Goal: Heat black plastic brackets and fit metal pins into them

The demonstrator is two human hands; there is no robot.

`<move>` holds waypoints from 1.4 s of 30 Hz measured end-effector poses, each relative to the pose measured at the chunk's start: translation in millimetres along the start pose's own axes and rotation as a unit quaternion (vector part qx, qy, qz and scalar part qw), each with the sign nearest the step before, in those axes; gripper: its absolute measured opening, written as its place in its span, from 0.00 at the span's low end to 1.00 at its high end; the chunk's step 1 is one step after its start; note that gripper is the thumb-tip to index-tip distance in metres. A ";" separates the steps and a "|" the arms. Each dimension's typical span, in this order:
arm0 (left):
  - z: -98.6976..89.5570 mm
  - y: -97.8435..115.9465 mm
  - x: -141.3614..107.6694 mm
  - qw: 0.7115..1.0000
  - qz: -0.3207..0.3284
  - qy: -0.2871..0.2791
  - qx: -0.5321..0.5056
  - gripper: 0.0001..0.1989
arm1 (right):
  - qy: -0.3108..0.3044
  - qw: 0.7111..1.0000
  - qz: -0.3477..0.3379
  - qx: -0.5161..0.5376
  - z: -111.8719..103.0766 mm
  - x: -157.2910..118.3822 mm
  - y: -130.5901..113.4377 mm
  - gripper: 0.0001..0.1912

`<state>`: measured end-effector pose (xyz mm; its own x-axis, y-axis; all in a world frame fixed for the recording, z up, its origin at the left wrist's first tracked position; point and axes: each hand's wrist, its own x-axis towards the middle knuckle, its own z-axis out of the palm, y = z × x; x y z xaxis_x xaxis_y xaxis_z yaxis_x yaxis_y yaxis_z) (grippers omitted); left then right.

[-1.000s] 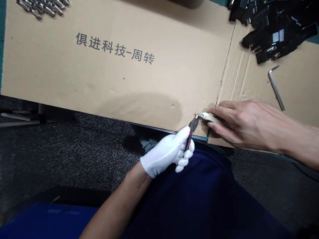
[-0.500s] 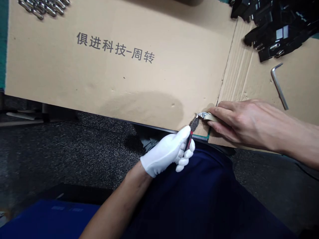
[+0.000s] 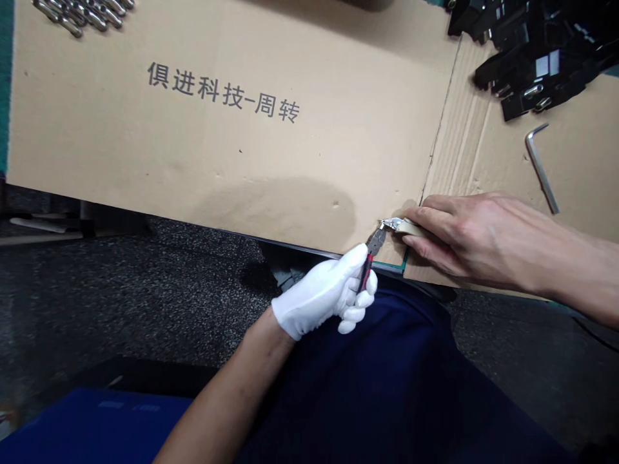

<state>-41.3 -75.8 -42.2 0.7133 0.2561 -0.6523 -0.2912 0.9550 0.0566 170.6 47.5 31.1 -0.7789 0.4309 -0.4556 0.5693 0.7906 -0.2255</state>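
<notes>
My left hand (image 3: 338,290), in a white glove, is closed around the dark, red-edged handles of a pair of pliers (image 3: 376,241). Bare, my right hand (image 3: 464,235) rests low over the cardboard and grips a second plier-like tool with pale handles (image 3: 410,227) and a shiny metal head. The jaws of both tools meet at a tiny metallic piece (image 3: 382,225), too small to make out. This contact point lies just above the front edge of the cardboard sheet (image 3: 271,154). My right palm and fingers hide most of the pale handles.
An L-shaped hex key (image 3: 542,169) lies on the right-hand cardboard. Several black parts with metal pins (image 3: 541,71) are heaped at the upper right. Several shiny metal cylinders (image 3: 84,14) sit at the upper left. A blue surface (image 3: 97,422) shows at the lower left.
The left glove and its pliers have turned very slightly. Both tools stay together at the same spot, and the right hand has barely moved.
</notes>
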 end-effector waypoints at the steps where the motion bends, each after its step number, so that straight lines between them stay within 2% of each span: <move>1: -0.7 -0.4 0.3 1.000 -0.001 -0.001 -0.002 0.33 | -0.001 1.000 0.000 -0.004 0.0 0.4 -0.3 0.21; 11: -0.1 0.9 0.4 1.000 -0.006 -0.006 -0.001 0.34 | 0.007 1.000 -0.016 0.004 0.1 1.1 -0.2 0.22; 21: 7.4 2.3 -1.8 0.999 0.005 0.031 0.027 0.31 | 0.027 0.999 -0.016 0.031 0.8 3.8 -2.1 0.18; 26: 7.3 1.9 -1.0 0.999 0.010 0.038 0.020 0.32 | 0.022 0.999 0.014 0.035 -7.1 12.9 -2.9 0.18; 30: 7.1 -1.4 0.7 0.999 0.017 0.041 0.016 0.32 | 0.030 0.993 0.070 0.091 -10.0 4.4 -3.7 0.17; 33: 10.1 -8.5 2.9 0.997 0.052 0.053 0.025 0.32 | -0.041 0.965 0.169 0.197 -12.0 -5.7 -7.4 0.19; 36: 16.7 -17.1 5.1 0.986 0.116 0.102 0.058 0.31 | -0.113 0.902 0.229 0.349 -14.1 -7.9 -10.3 0.22; 39: 24.3 -22.9 7.2 0.973 0.151 0.153 0.085 0.30 | -0.131 0.857 0.253 0.430 -13.8 -3.8 -10.5 0.22; 42: 30.1 -25.5 9.4 0.964 0.162 0.187 0.095 0.30 | -0.140 0.835 0.267 0.460 -10.3 -0.1 -10.1 0.22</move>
<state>-8.0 -93.3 -27.0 0.3147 0.5081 -0.8018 -0.3127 0.8530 0.4178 162.2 44.0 42.3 -0.3302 0.3945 -0.8575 0.8773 -0.2070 -0.4331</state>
